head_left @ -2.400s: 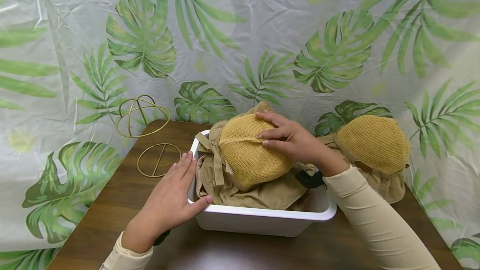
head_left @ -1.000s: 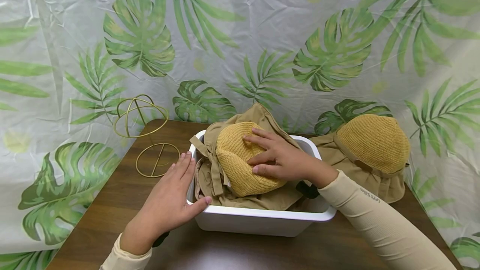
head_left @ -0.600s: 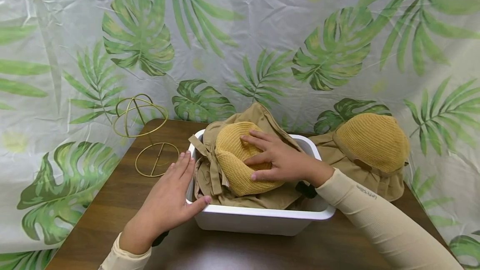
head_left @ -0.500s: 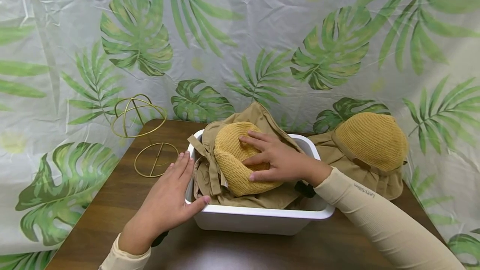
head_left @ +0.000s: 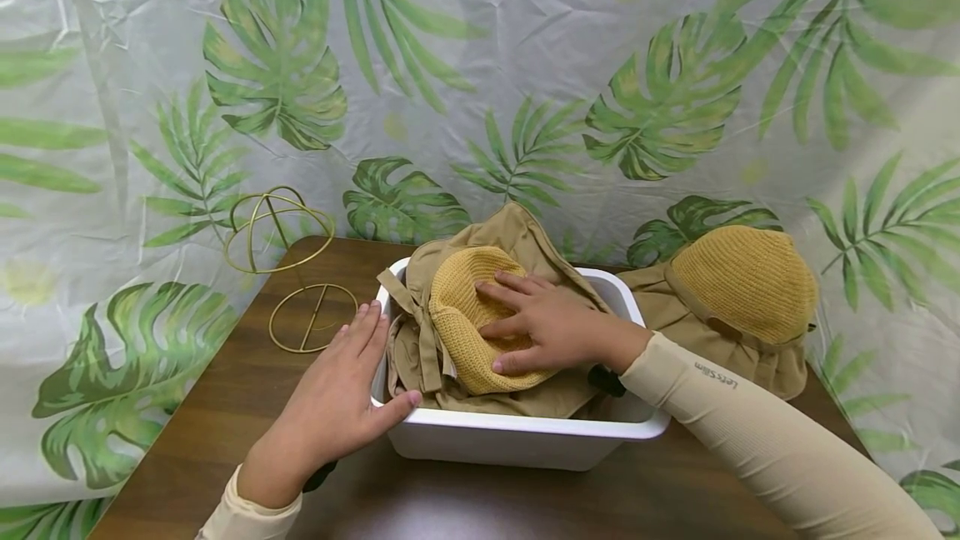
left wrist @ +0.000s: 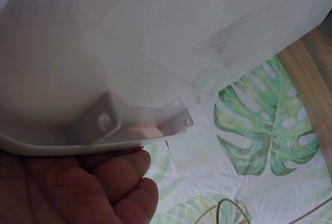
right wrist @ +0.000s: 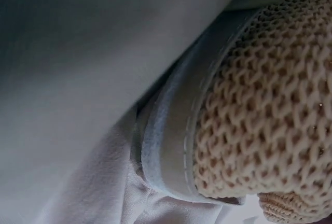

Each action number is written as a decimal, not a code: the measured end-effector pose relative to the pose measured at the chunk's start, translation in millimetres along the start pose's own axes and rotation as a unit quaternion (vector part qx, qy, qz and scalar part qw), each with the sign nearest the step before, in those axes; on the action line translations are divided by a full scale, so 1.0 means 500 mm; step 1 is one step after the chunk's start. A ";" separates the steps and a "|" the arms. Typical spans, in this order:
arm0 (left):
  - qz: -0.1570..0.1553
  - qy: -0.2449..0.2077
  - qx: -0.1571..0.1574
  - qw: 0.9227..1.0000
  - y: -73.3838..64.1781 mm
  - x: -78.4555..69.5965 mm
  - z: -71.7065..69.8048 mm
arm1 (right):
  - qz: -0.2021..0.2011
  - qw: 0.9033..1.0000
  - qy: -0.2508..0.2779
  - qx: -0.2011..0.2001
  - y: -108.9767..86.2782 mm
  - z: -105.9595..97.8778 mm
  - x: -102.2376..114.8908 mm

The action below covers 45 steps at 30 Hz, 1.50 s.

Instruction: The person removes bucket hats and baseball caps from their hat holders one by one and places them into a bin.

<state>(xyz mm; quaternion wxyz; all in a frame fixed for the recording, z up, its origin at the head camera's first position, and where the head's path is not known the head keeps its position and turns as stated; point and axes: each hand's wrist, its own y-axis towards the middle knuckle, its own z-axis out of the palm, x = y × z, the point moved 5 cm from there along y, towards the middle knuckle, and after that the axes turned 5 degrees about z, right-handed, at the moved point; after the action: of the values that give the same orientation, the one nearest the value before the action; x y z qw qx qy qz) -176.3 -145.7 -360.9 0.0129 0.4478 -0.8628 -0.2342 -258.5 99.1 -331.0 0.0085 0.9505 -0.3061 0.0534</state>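
White basin (head_left: 502, 448): left fingers (head_left: 365, 332) straight against rim (head_left: 525, 422), gold stand (head_left: 315, 318) beside; right fingers (head_left: 510, 326) spread, pressing yellow hat (head_left: 456, 338) inside.

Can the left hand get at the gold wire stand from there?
Probably yes: the left hand is against the white bin, its fingers close to the gold wire stand, with nothing visible between. It would likely have to leave the bin.

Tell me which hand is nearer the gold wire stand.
Left. The left hand is at the white bin's left rim, just beside the gold wire stand. The right hand is farther off, touching the yellow hat in the bin.
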 end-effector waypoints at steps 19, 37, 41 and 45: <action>-0.003 -0.003 0.003 1.000 0.001 0.001 0.001 | 0.004 0.995 0.069 0.070 0.007 0.025 0.003; -0.003 -0.002 0.004 1.000 0.003 0.005 0.003 | 0.050 0.960 0.178 0.210 0.007 0.057 -0.008; -0.004 -0.003 0.003 1.000 0.003 0.006 0.003 | 0.058 0.951 0.193 0.234 0.008 0.064 -0.011; -0.004 -0.003 0.004 1.000 0.003 0.007 0.003 | 0.060 0.945 0.201 0.250 0.009 0.070 -0.013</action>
<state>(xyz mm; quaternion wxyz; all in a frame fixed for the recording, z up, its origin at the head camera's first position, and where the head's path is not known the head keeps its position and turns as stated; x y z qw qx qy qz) -180.1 -146.9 -362.2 0.0075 0.4510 -0.8618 -0.2320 -262.8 97.3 -366.3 -0.1713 0.8717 -0.3311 0.3181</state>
